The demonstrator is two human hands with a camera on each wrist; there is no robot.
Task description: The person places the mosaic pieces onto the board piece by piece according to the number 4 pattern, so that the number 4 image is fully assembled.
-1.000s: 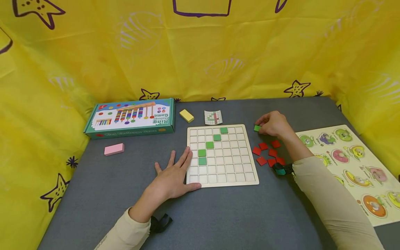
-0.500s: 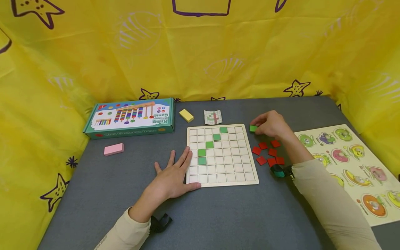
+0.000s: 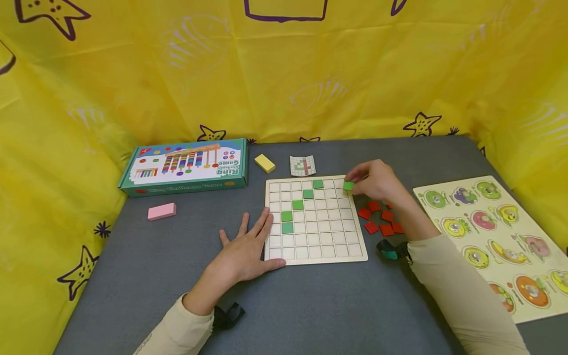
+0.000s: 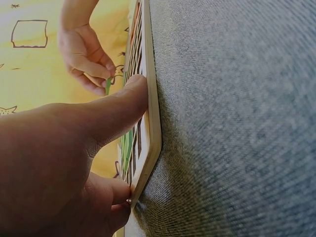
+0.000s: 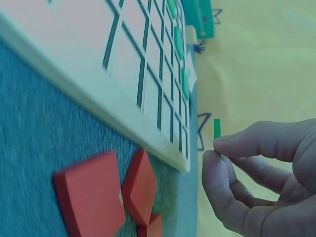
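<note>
The right hand (image 3: pixel 374 180) pinched one green square tile (image 3: pixel 348 186) between thumb and fingers, above the far right corner of the grid board (image 3: pixel 315 239). In the right wrist view the tile was edge-on, its thin profile running parallel to the counter's (image 3: pixel 319 305) far edge; seen from above, its sides looked about equal. The left hand (image 3: pixel 243 256) lay with its fingers spread apart, thumb on the board's near left corner and fingertips at its left edge. The board, seven squares by seven, lay between the hands, and five laid green tiles (image 3: pixel 297 204) ran from beside the left fingertips toward the far edge. Nearer the person than the right hand, seven loose red tiles (image 3: pixel 371 227) showed, one partly covered. Beyond the left hand came one pattern card (image 3: pixel 302 166), just past the board, and one yellow block (image 3: pixel 265 163), set aslant. Farther left were one pink block (image 3: pixel 161 212) and one Ring Challenge Game box (image 3: pixel 186 165), both lengthwise left to right. Right of the right hand lay one fruit puzzle board (image 3: pixel 488 236).
</note>
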